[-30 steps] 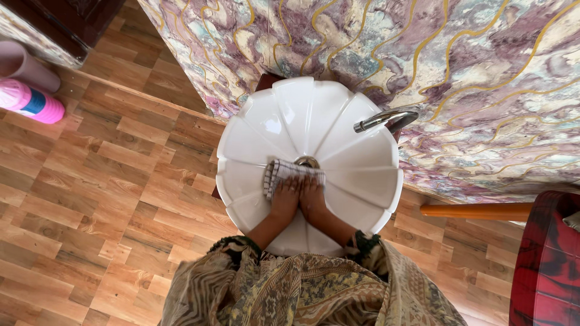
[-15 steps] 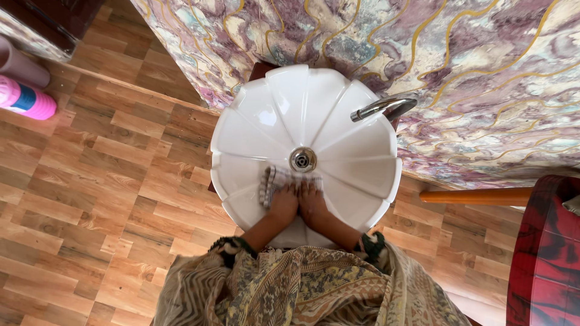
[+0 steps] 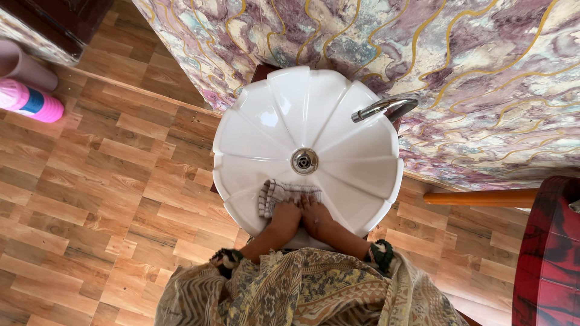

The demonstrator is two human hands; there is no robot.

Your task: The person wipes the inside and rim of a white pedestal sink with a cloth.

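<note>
Wood-pattern plank flooring is seen from above, with a marbled purple and gold wall behind a white fluted round ceramic basin. A curved chrome tap overhangs the basin from the wall side, and a round metal drain sits at the centre.

Both hands are laid side by side on a small striped grey and white cloth, which is pressed flat against the near inner slope of the basin, just below the drain. The left hand and the right hand touch each other; the fingers appear held together and flattened onto the cloth, though the fingertips are too small to be told apart.

No standing water is seen in the basin; apart from cloth and hands it holds nothing. No stream is seen at the tap.

Risks, as judged: the cloth could slide on the smooth glazed slope under uneven pressure, or its edge could be pushed over the drain opening.

A pink cylindrical bottle lies on the floor at far left. A red patterned object is noted at right.
</note>
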